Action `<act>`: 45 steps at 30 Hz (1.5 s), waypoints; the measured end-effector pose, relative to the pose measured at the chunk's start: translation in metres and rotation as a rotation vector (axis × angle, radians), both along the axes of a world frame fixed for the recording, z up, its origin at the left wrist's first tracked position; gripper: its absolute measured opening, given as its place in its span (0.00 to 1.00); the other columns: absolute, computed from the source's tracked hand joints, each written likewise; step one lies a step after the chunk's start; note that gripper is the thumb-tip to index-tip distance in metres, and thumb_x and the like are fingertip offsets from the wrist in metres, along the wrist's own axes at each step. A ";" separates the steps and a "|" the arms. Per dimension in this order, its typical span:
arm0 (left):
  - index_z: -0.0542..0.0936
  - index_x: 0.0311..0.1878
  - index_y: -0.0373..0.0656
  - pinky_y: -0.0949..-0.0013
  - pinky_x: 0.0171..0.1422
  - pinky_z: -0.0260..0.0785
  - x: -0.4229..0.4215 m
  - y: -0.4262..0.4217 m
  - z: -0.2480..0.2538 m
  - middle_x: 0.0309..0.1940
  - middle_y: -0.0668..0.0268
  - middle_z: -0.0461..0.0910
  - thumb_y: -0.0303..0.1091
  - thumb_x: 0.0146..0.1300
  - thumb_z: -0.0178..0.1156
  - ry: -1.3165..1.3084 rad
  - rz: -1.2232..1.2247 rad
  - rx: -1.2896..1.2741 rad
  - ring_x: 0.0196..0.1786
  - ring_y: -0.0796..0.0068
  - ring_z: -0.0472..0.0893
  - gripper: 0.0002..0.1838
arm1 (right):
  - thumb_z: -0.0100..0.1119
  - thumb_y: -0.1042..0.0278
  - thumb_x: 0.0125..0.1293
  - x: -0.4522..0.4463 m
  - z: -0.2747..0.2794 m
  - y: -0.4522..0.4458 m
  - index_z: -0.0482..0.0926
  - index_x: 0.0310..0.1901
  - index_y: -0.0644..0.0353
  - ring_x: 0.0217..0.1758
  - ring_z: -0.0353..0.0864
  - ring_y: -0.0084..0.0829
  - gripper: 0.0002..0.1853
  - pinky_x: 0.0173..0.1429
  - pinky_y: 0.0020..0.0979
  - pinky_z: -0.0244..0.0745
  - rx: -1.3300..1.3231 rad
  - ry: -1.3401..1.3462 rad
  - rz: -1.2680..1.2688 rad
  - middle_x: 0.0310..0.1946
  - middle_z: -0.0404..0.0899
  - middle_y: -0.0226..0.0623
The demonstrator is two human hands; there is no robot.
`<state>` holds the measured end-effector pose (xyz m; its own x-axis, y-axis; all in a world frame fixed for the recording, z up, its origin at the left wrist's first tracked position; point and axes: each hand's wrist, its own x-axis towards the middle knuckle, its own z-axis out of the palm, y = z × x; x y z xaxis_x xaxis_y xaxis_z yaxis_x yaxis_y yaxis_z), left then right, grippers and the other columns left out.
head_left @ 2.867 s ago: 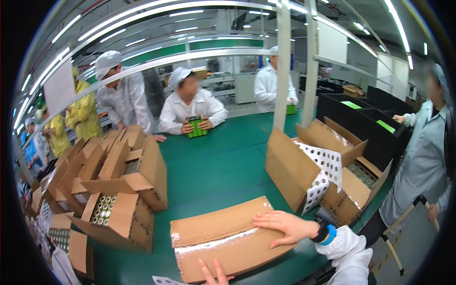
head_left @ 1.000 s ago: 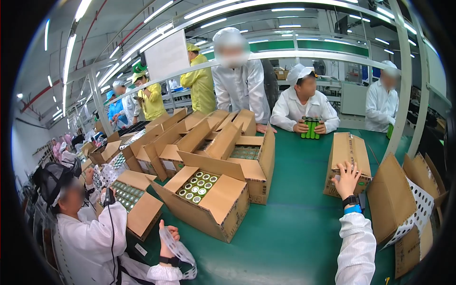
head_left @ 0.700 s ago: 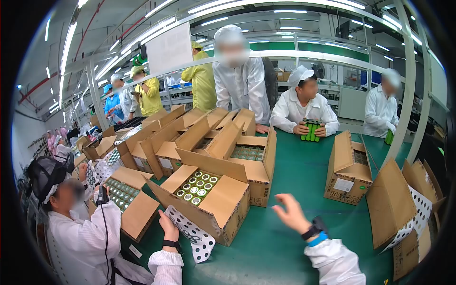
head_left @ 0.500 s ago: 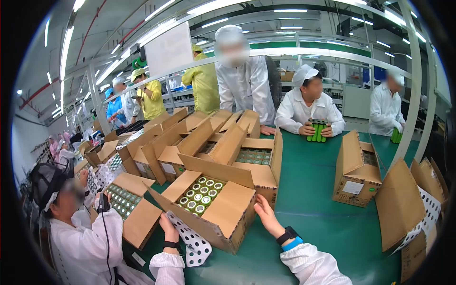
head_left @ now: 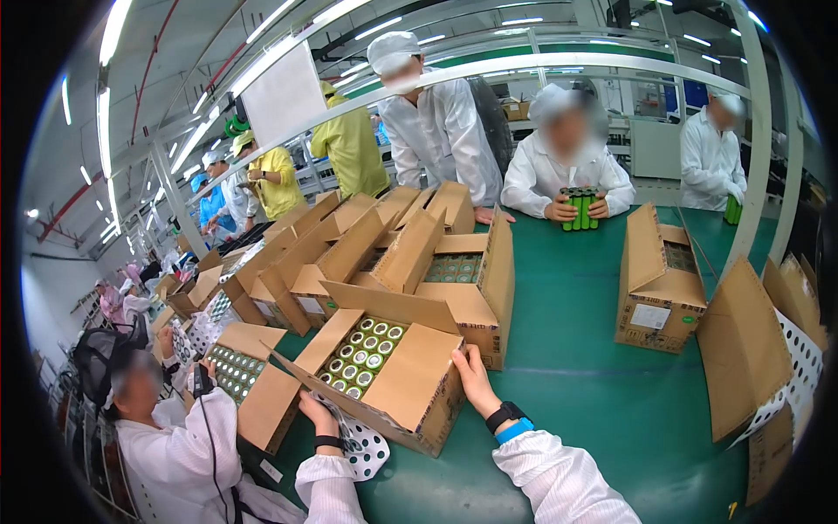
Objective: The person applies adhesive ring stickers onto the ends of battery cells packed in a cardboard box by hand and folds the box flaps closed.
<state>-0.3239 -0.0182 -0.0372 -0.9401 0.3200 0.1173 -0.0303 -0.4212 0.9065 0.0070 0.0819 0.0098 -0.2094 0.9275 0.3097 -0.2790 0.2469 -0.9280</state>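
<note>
- Fingers of the bare left hand (head_left: 321,417) are curled closed on a thin white sheet with dark round spots (head_left: 365,447), close against the nearest box; how tightly they pinch cannot be told.
- The bare right hand (head_left: 477,386) lies open, fingers extended, against the right wall of that open brown cardboard box (head_left: 421,354).
- This box stands between both hands on a smooth green tabletop (head_left: 567,410), flaps spread around rows of green-sided cylinders with pale round ends (head_left: 360,356).
- Left of it, a person in a white coat and dark cap (head_left: 179,458) is beside another open brown carton of cylinders (head_left: 269,409).
- Well apart to the right is a brown carton with a white label (head_left: 659,306).
- Beyond the nearest box runs a row of open brown cartons (head_left: 407,253).
- Across the table, a person in a white cap (head_left: 532,179) holds an upright green bundle of cylinders (head_left: 580,210).
</note>
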 end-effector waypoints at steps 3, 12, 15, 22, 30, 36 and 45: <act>0.73 0.39 0.33 0.66 0.43 0.67 0.035 -0.014 0.019 0.36 0.63 0.75 0.43 0.65 0.44 0.014 -0.045 0.051 0.38 0.71 0.74 0.19 | 0.51 0.47 0.64 0.015 -0.007 -0.011 0.66 0.48 0.63 0.50 0.70 0.32 0.25 0.55 0.31 0.63 -0.021 -0.020 0.002 0.45 0.72 0.44; 0.76 0.29 0.35 0.70 0.36 0.64 0.122 -0.084 0.012 0.26 0.68 0.75 0.38 0.64 0.44 -0.019 -0.022 -0.068 0.30 0.77 0.73 0.17 | 0.48 0.51 0.66 0.112 0.002 -0.063 0.66 0.44 0.63 0.45 0.69 0.29 0.20 0.52 0.29 0.64 0.004 -0.018 0.007 0.38 0.72 0.39; 0.76 0.32 0.37 0.70 0.37 0.64 0.183 -0.121 0.032 0.28 0.68 0.76 0.40 0.64 0.45 -0.073 -0.136 -0.033 0.31 0.75 0.73 0.16 | 0.45 0.52 0.67 0.161 0.000 -0.084 0.67 0.44 0.64 0.46 0.69 0.30 0.19 0.53 0.29 0.63 0.040 -0.140 -0.047 0.39 0.72 0.40; 0.75 0.26 0.37 0.69 0.45 0.67 0.254 -0.186 0.006 0.34 0.63 0.80 0.38 0.64 0.44 -0.146 -0.391 -0.119 0.37 0.73 0.77 0.17 | 0.41 0.54 0.67 0.276 -0.010 -0.138 0.65 0.51 0.68 0.52 0.66 0.28 0.23 0.59 0.27 0.58 -0.003 -0.083 -0.015 0.46 0.70 0.39; 0.70 0.50 0.40 0.70 0.44 0.71 0.305 -0.241 -0.029 0.35 0.70 0.71 0.34 0.67 0.48 0.138 -0.812 -0.352 0.34 0.79 0.72 0.12 | 0.40 0.55 0.68 0.384 0.021 -0.204 0.63 0.51 0.64 0.50 0.66 0.23 0.20 0.55 0.26 0.62 0.057 -0.166 -0.291 0.44 0.69 0.35; 0.66 0.24 0.40 0.70 0.41 0.66 0.282 -0.188 0.123 0.27 0.57 0.79 0.41 0.66 0.48 0.191 -1.093 -0.275 0.30 0.67 0.72 0.17 | 0.54 0.75 0.59 0.425 0.108 -0.248 0.73 0.40 0.64 0.47 0.74 0.34 0.07 0.51 0.30 0.68 0.490 -0.662 -0.483 0.41 0.75 0.39; 0.73 0.20 0.34 0.50 0.67 0.52 0.382 -0.106 0.202 0.44 0.56 0.80 0.31 0.61 0.46 1.065 -1.914 0.074 0.55 0.55 0.75 0.16 | 0.51 0.62 0.65 0.387 0.154 -0.239 0.77 0.39 0.58 0.62 0.65 0.40 0.09 0.61 0.43 0.55 0.669 -1.171 0.363 0.46 0.74 0.33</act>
<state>0.0581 -0.1238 0.1647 0.8217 0.4948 0.2828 0.0235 -0.5251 0.8507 0.3941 -0.1575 0.1642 -0.8454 0.5136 0.1469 0.4242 0.8126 -0.3997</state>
